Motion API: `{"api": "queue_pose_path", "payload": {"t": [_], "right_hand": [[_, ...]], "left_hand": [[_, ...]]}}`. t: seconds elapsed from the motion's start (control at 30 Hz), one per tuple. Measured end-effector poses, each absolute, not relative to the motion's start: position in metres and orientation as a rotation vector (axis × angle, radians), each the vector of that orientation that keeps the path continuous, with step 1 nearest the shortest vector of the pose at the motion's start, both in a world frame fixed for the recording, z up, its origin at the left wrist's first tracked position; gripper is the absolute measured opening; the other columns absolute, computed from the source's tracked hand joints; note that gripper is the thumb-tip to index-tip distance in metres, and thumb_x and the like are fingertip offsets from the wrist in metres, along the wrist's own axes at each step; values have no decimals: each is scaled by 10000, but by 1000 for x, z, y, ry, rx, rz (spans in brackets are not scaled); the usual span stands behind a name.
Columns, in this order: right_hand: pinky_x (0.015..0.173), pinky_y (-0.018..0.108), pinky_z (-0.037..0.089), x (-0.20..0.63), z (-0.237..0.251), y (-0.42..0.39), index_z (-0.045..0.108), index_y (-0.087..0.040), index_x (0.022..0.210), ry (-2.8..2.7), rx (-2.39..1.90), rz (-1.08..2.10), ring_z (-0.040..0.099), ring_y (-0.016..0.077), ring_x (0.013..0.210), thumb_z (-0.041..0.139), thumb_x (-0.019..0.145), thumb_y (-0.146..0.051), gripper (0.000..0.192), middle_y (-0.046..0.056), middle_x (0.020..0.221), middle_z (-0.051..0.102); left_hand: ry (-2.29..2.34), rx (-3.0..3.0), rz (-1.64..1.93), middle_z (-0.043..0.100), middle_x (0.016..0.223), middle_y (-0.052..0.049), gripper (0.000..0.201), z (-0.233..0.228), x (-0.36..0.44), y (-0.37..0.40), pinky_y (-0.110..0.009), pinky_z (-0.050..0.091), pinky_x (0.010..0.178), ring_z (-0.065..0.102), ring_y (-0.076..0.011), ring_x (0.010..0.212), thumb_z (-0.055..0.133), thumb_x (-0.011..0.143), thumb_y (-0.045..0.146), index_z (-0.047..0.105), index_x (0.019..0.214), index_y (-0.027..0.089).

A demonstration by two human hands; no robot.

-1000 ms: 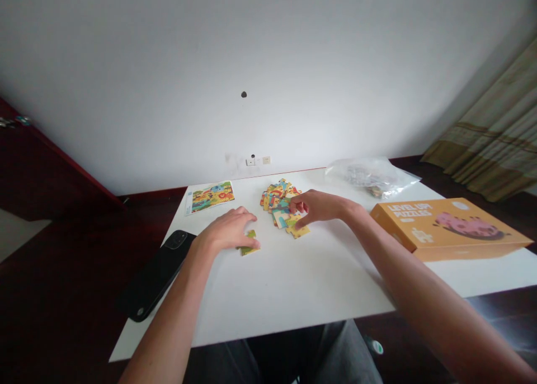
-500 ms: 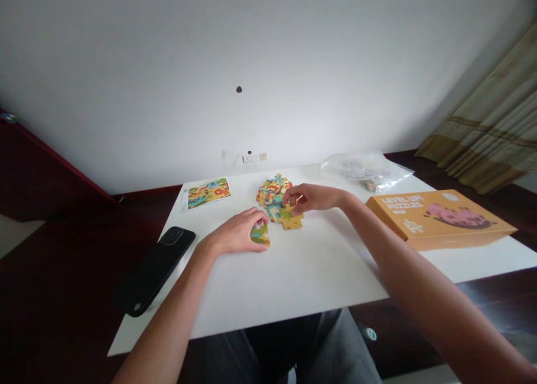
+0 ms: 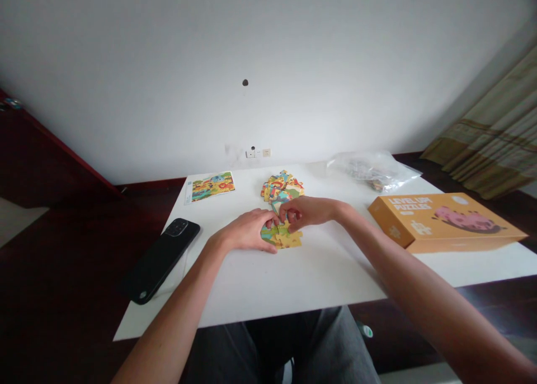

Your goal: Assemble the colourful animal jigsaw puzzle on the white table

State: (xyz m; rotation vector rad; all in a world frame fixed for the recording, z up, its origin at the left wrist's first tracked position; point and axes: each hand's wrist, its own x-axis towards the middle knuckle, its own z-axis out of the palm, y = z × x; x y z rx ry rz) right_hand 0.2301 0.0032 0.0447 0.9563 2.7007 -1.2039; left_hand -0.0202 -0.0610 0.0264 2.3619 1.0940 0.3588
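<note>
- Near the middle of the white table [image 3: 247, 294], yellow-and-green jigsaw pieces [image 3: 289, 241] lie flat between the two hands, edges meeting; whether the tabs are fully locked cannot be told.
- Left hand [image 3: 248, 231]: thumb and fingers form a wide C, bracketing the green-and-blue jigsaw piece [image 3: 267, 236] by opposite edges.
- Right hand [image 3: 309, 211]: fingers curled, tips down at the upper edge of the pieces; I cannot tell whether they pinch one or merely press.
- Just beyond sits a loose heap of jigsaw pieces [image 3: 282, 186].
- Each piece looks like thick card: probably very light, stiff, and apt to slide on the smooth top.
- Best held by the outer straight edges; the narrow tabs would likely crease or fray if squeezed.
</note>
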Motion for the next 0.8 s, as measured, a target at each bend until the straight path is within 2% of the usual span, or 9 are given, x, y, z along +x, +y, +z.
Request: {"api": "queue_pose_path", "payload": {"t": [0.2, 0.3, 0.53, 0.7, 0.8], "right_hand": [[663, 268, 416, 227, 50, -4, 736, -259, 1009, 2793, 1000, -922, 635, 166, 768, 826, 809, -316, 226, 0, 908, 724], [675, 275, 402, 223, 50, -7, 744, -251, 982, 2866, 977, -809, 617, 173, 786, 874, 769, -329, 261, 9, 915, 706], [664, 269, 394, 222, 56, -4, 751, -221, 966, 2945, 1014, -822, 590, 153, 746, 842, 810, -347, 220, 5, 863, 683], [808, 304, 470, 228, 53, 6, 754, -225, 1106, 3137, 1204, -761, 659, 211, 923, 848, 827, -385, 335, 60, 1058, 744], [908, 354, 493, 232, 45, 13, 746, -240, 1195, 3245, 1249, -634, 669, 249, 1040, 777, 899, -316, 307, 94, 1179, 728]], "left_hand": [[1079, 2333, 338, 673, 984, -13, 692, 31, -21, -63, -324, 485, 795, 662, -255, 924, 945, 649, 362, 644, 1271, 324], [1077, 2318, 330, 663, 989, -13, 655, 32, -20, -63, -319, 477, 797, 650, -244, 907, 936, 663, 352, 650, 1252, 324], [1053, 2327, 237, 644, 1029, -19, 663, 36, -20, -61, -318, 452, 850, 621, -238, 969, 922, 680, 366, 649, 1278, 282], [1113, 2295, 259, 629, 980, -9, 679, 38, -20, -61, -304, 450, 808, 622, -211, 887, 806, 799, 470, 582, 1412, 282], [1169, 2288, 316, 640, 956, -7, 606, 38, -19, -62, -292, 442, 757, 617, -197, 833, 737, 847, 504, 591, 1382, 261]]}}
